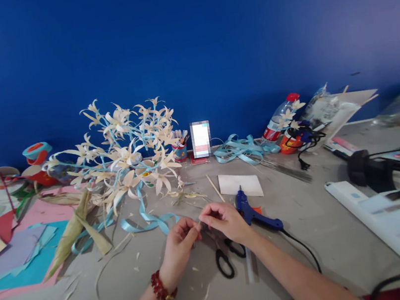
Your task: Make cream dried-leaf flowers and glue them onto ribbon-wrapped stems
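Nearest, one red beaded bracelet [163, 290] on the left wrist. One pair of black-handled scissors [225, 264], lying below the hands. Left hand [179, 246] and right hand [228, 220]: thumb and forefinger of each pressed together, meeting at one small pale sliver [199, 224], held just above the table [176, 294]. One blue glue gun [248, 209], just beside the right hand. Beyond, at left, pale flowers [120, 119] on light-blue stems. Farther right, one red-capped bottle [280, 116], red label, lettering too small to read. Behind, a blue wall [183, 37].

Craft workspace: glue gun [245, 207], ribbon [239, 150]
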A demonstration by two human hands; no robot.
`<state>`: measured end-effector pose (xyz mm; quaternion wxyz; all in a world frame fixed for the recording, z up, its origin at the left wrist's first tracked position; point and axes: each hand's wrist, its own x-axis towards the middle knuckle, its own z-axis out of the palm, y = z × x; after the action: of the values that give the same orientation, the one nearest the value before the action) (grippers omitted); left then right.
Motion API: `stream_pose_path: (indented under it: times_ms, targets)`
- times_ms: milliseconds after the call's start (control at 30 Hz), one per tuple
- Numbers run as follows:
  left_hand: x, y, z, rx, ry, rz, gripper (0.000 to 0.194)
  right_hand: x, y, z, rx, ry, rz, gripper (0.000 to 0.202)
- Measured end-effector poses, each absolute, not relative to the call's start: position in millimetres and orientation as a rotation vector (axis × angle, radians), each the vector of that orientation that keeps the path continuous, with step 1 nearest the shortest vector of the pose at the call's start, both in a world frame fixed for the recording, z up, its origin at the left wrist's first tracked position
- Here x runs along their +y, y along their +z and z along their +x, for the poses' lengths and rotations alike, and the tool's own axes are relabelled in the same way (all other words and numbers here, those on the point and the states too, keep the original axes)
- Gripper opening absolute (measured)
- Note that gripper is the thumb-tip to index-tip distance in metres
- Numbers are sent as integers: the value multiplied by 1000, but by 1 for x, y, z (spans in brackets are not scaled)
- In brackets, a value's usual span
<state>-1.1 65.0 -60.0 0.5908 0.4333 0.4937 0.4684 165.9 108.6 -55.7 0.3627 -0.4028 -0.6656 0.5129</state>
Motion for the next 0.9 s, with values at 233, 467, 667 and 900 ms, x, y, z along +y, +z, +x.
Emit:
stream_pose_path:
  times_ms: [233, 467, 667, 900]
  targets:
    - [65, -60, -1, 1149, 1088, 1017, 26, 109, -57, 166, -1717, 1326, -1043, 21]
    - [65, -62, -1, 1146, 1086, 1003, 25, 110, -57, 165, -1704, 1334, -1038, 21]
    - [65, -62, -1, 1152, 1083, 1018, 25, 108, -55, 165, -1707, 1334, -1046, 22]
    - [65, -63, -2, 1144, 1081, 1012, 26, 109, -57, 165, -1693, 1354, -1038, 24]
